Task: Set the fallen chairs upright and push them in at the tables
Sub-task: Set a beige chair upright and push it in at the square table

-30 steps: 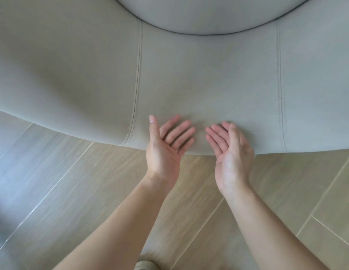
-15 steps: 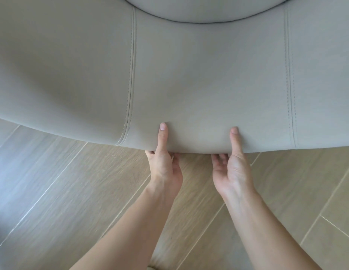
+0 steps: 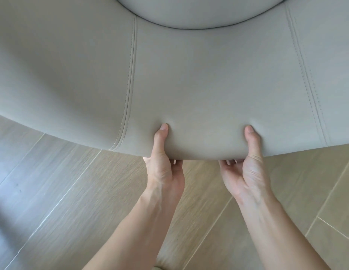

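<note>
The chair fills the upper part of the view, its curved grey upholstered back lying just above the wood-look floor, so it is still down, not upright. The covering looks like smooth, padded leatherette: it dimples under the thumbs, so it is soft on the surface, likely over a stiff shell, and probably fairly heavy and a little slick. The lower rim between the two stitched seams seems the sound place to hold.

The left hand and right hand sit side by side at that rim, palms up, forearms reaching forward. Each pinches the edge of the chair: thumb pressed on top, fingers curled beneath it and mostly hidden.
</note>
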Demonstrator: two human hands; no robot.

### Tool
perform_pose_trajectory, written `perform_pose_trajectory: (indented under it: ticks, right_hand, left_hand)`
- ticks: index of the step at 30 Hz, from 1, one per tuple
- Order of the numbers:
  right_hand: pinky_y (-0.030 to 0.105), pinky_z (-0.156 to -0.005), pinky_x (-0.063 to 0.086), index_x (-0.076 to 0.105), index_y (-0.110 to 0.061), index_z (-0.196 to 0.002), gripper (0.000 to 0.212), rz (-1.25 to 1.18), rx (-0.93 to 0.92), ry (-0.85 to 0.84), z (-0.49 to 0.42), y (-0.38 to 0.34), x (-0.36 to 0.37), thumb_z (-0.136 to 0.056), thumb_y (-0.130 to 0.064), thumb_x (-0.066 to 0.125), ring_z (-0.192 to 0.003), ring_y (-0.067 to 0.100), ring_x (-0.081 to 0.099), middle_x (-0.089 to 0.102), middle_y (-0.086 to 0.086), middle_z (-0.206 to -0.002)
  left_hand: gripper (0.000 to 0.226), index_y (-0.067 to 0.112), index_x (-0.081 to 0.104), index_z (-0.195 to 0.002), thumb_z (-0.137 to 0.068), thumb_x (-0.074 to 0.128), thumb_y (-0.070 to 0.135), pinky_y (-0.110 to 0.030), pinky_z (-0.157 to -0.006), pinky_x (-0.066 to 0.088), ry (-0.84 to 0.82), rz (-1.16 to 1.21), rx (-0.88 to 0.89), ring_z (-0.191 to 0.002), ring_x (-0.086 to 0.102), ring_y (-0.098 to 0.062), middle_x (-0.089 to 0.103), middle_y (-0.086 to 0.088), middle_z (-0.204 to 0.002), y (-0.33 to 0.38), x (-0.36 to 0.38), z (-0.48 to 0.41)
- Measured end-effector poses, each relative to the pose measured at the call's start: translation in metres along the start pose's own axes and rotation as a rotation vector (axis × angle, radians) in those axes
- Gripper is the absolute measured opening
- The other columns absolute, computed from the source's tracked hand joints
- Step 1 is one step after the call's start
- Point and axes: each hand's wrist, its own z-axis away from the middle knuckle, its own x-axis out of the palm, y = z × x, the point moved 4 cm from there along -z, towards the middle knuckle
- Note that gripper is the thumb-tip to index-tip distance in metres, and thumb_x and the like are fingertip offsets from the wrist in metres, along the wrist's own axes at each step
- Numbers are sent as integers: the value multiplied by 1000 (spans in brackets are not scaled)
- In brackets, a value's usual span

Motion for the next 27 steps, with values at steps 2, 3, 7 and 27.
perform_pose_trajectory:
  ticks: [2,3,7,27]
  right_hand:
    - [37,-95,63,76,-28,-121,46,25,-17,-13,27,-23,13,-78,-29,91,-111,14,76,81,-5,-117]
    - [39,-99,61,76,-26,-124,45,33,-26,-27,45,-35,22,-81,-27,89,-113,15,77,81,-5,-119]
    - [47,-108,56,73,-22,-131,41,28,-20,-36,125,-87,71,-91,-21,81,-117,18,76,79,-2,-125]
    - [32,-64,66,72,-17,-124,48,158,-135,75,260,-326,444,-81,-18,92,-88,14,82,83,-3,-110]
  left_hand:
    - [69,27,62,-141,-79,93,35,-35,-98,61,22,-4,2,-117,76,-13,78,9,-128,13,12,33]
    - [67,26,62,-140,-80,91,34,-35,-96,61,42,-7,1,-116,76,-13,78,9,-128,22,18,53]
    - [62,25,62,-139,-83,88,32,-36,-100,61,113,-12,-2,-117,75,-13,79,9,-126,72,52,146]
    - [57,6,68,-122,-73,92,25,-29,-64,57,270,73,169,-83,73,-17,79,-1,-110,329,374,308]
